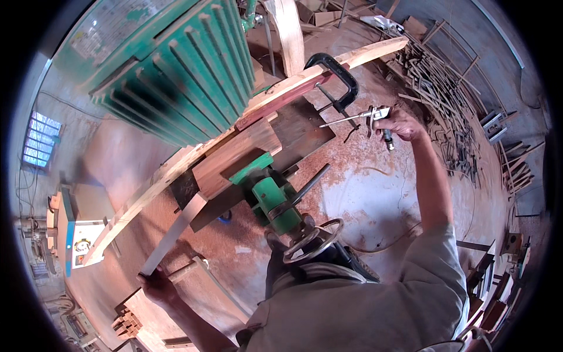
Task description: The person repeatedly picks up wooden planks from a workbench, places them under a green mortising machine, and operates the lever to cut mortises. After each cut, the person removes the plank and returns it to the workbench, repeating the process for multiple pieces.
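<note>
Workshop floor (375, 199), strewn with reddish sawdust, surrounds a ribbed green machine (187, 70); a tangled scrap pile (446, 111) lies along the wall at right. Ahead of the wearer, a green clamping unit (275, 205) with a metal handwheel (334, 221) faces a reddish-brown block (243, 152), its plate set against the near side, presumably to keep that piece from shifting. Beyond, a long pale board (287, 88) runs diagonally across the bed, a dark red strip lying along part of its near edge; a black C-clamp (350, 79) straddles them toward the right, apparently so that the board serves as a fixed guide. Left hand (157, 286): closed round the lower end of a flat wooden strip (174, 234), no open gap noted, though several fingers are hidden from this angle. That strip slopes up to the near left corner of the block; whether the two touch cannot be determined. The grip at the far end probably keeps the fingers well clear of the machine. Right hand (402, 125): fingers curled firmly about the handle of an air blow gun (381, 112), held out to the right of the bed. Its slender nozzle points left, the tip near the C-clamp's screw, an attitude judged suitable for directing air across the bed.
</note>
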A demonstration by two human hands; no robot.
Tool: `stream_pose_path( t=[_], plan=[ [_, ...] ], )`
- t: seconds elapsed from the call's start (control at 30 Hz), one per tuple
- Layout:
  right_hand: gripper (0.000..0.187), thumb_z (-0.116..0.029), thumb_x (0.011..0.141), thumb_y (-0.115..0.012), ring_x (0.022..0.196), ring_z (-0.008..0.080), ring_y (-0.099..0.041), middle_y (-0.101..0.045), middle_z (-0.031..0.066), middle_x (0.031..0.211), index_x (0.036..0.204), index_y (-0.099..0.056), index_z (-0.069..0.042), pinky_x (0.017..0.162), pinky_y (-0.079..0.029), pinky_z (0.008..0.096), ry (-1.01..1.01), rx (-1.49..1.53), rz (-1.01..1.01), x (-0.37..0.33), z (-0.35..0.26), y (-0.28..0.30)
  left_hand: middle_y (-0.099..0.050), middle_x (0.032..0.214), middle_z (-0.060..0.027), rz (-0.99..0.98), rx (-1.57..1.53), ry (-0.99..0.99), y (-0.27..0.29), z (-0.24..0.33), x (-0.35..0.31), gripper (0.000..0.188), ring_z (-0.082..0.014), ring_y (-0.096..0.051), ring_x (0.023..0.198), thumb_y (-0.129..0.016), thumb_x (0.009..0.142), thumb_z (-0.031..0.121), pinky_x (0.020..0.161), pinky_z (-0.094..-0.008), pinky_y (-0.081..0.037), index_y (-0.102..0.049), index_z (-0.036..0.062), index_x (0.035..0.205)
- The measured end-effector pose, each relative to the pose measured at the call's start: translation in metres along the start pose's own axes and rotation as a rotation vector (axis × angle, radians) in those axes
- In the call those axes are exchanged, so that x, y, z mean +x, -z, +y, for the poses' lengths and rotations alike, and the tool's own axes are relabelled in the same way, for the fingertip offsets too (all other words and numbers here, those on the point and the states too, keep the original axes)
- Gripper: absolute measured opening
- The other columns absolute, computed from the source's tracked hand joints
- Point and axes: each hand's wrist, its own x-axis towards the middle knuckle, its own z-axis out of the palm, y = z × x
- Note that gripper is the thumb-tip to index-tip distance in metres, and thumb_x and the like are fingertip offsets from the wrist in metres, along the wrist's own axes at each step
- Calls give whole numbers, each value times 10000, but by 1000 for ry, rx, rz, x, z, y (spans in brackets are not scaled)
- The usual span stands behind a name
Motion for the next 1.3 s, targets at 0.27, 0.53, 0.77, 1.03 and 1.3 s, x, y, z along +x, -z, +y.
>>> stream_pose_path(
  t=[0.27,0.53,0.77,1.03,1.3],
  plan=[
    [267,-285,878,-620,381,80,-476,-661,100,764,936,-596,-25,357,-422,204,17,106,118,18,-42,-83,-616,1049,-166,9,-92,28,1,-9,38,307,-292,-584,1008,-594,866,228,842,-381,-514,-568,-33,1026],
    [281,-322,854,-639,467,86,-507,-574,19,630,905,-613,-47,414,-400,241,-95,-177,30,9,-64,-74,-452,602,6,53,171,-67,-38,-23,79,228,-108,-421,547,-562,848,273,503,-236,-346,-504,76,750],
    [412,-210,758,-683,759,155,-565,-632,77,796,1109,-601,-9,686,-452,296,13,-424,111,34,-8,-14,-629,1017,-150,-60,45,151,4,-47,149,323,-243,-612,890,-542,893,238,825,-339,-503,-563,-29,1073],
    [288,-42,747,-631,803,144,-546,-625,48,858,1034,-620,-27,701,-436,281,151,-187,62,82,74,-2,-622,1045,-120,-90,40,191,9,-69,188,280,-265,-593,972,-556,861,188,897,-388,-490,-559,5,1072],
    [373,-20,802,-566,884,137,-533,-605,66,991,1173,-541,9,781,-427,270,154,-317,167,59,53,-13,-619,1092,-106,25,25,306,0,-105,206,245,-277,-599,1004,-459,935,202,783,-393,-546,-571,52,1093]
  ],
)
